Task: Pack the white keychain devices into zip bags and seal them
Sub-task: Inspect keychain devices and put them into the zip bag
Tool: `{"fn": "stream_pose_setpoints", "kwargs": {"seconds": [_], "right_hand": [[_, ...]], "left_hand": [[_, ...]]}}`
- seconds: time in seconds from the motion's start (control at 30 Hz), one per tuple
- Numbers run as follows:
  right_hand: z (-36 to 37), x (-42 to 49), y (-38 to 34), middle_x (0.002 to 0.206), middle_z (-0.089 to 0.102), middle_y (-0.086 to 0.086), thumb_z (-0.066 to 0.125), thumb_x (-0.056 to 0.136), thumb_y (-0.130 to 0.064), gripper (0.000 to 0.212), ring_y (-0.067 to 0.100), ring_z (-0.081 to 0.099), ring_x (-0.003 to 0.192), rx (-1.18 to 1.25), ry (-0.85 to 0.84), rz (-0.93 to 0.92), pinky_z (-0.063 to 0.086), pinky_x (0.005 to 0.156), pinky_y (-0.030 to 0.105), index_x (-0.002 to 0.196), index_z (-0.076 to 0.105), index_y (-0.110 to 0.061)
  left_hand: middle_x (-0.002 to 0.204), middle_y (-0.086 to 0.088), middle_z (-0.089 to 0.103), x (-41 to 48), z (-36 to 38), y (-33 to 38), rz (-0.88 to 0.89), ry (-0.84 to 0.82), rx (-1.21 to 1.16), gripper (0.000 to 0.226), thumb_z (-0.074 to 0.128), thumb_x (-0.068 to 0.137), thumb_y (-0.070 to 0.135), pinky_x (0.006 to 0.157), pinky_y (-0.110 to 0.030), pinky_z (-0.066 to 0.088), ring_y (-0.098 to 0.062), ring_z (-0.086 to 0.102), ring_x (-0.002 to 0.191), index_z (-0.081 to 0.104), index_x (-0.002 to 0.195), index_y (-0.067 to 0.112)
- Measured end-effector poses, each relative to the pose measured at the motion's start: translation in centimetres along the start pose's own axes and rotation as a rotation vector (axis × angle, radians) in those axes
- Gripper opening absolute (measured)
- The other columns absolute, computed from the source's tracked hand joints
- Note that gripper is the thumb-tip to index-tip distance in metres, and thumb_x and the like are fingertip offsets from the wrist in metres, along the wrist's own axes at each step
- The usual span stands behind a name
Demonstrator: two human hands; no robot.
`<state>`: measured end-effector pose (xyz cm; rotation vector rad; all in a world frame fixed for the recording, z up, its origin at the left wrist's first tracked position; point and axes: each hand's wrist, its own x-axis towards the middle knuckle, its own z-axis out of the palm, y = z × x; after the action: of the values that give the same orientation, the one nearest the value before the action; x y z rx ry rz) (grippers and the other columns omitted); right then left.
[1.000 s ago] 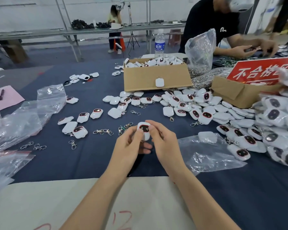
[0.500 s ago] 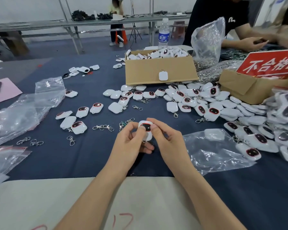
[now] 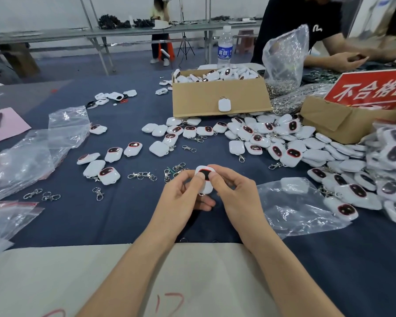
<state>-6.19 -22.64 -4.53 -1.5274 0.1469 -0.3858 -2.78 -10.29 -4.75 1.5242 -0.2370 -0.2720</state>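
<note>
Bright even light, soft shadows; wide-angle edge warp, blur.

Gripping 1 white keychain device (image 3: 205, 182) between the left hand (image 3: 182, 199) and the right hand (image 3: 237, 194), pressing both thumbs onto its dark, red-rimmed face above the dark blue table (image 3: 124, 216). Working just beside 1 clear zip bag (image 3: 304, 210) lying flat to the right, with loose metal clasps (image 3: 142, 176) lying near the left hand. Facing a cardboard box (image 3: 199, 100) brimming with white devices, with scattered devices (image 3: 236, 148) lying in front of it.
</note>
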Motion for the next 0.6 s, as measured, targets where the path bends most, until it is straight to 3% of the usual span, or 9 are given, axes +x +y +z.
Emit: {"fn": "stream_pose_setpoints", "kwargs": {"seconds": [0.1,0.33,0.6], "right_hand": [[0.08,0.04,-0.04,0.087,0.076,-0.021,0.063,0.098,-0.015,0.045,-0.008,0.066,0.08,-0.009,0.005,0.001,0.045,0.067,0.003,0.077,0.075,-0.054],[0.07,0.15,0.47,0.091,0.077,-0.016,0.064,0.098,-0.017,0.024,-0.003,0.068,0.082,0.029,0.039,0.047,0.047,0.068,0.006,0.094,0.075,-0.038],[-0.01,0.15,0.77,0.092,0.077,-0.013,0.063,0.099,-0.018,0.022,-0.001,0.068,0.082,0.021,0.027,0.064,0.047,0.069,0.007,0.101,0.073,-0.036]], "left_hand": [[0.083,-0.004,0.072,-0.04,-0.05,0.05,-0.004,-0.018,-0.003,0.023,0.05,0.106,0.021,0.069,-0.027,0.059,-0.019,0.07,0.071,0.07,0.113,0.011],[0.091,-0.006,0.076,-0.22,-0.21,-0.01,0.038,-0.077,0.062,0.021,0.053,0.103,0.009,0.074,-0.022,0.057,-0.018,0.071,0.078,0.07,0.116,0.012],[0.075,-0.004,0.073,-0.19,-0.25,-0.19,0.073,-0.054,0.133,0.019,0.054,0.102,0.011,0.068,-0.017,0.054,-0.009,0.067,0.069,0.07,0.111,0.016]]}}
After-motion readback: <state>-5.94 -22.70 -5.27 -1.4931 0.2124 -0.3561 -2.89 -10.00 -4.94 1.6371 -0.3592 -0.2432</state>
